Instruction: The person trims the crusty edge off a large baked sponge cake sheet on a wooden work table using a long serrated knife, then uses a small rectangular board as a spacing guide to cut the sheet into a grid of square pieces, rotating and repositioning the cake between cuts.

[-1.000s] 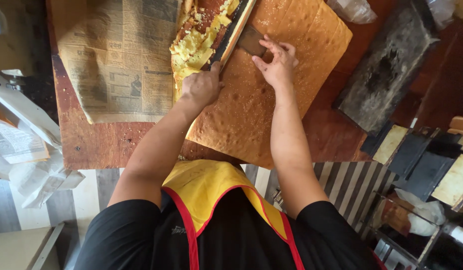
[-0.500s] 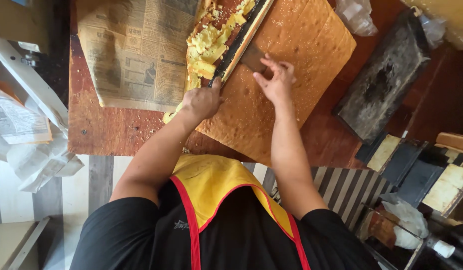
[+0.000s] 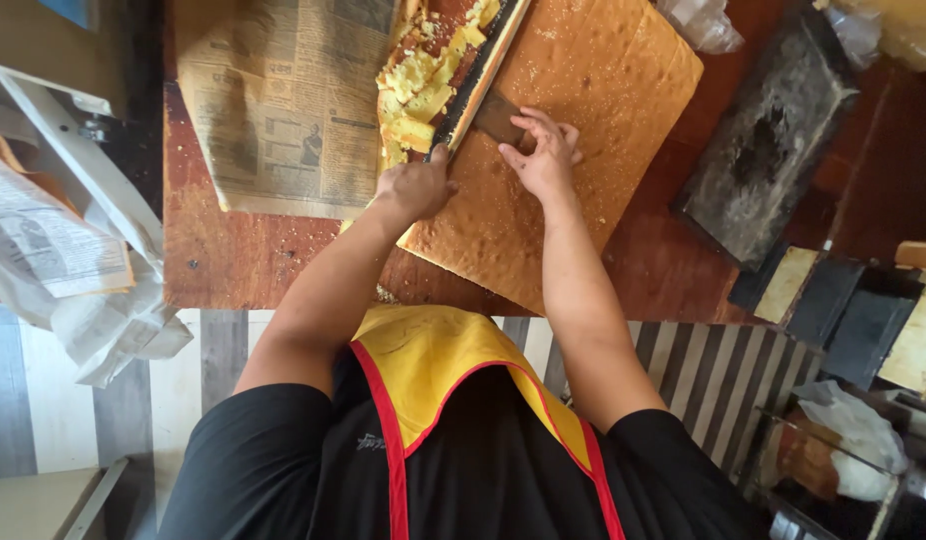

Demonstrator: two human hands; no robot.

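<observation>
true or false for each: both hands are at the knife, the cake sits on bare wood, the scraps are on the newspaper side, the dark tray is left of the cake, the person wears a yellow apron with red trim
1. Both hands are at the knife. True: the left hand grips its near end and the right hand rests fingers on the blade.
2. The sponge cake slab sits on the bare wooden table. True, as far as its near edge shows.
3. The yellow cake scraps lie on the side toward the newspaper. True.
4. The dark baking tray is left of the cake. False: it lies to the right.
5. The apron is yellow with red trim. True.
6. The cake is cut into small squares. False: it is one large slab.
</observation>
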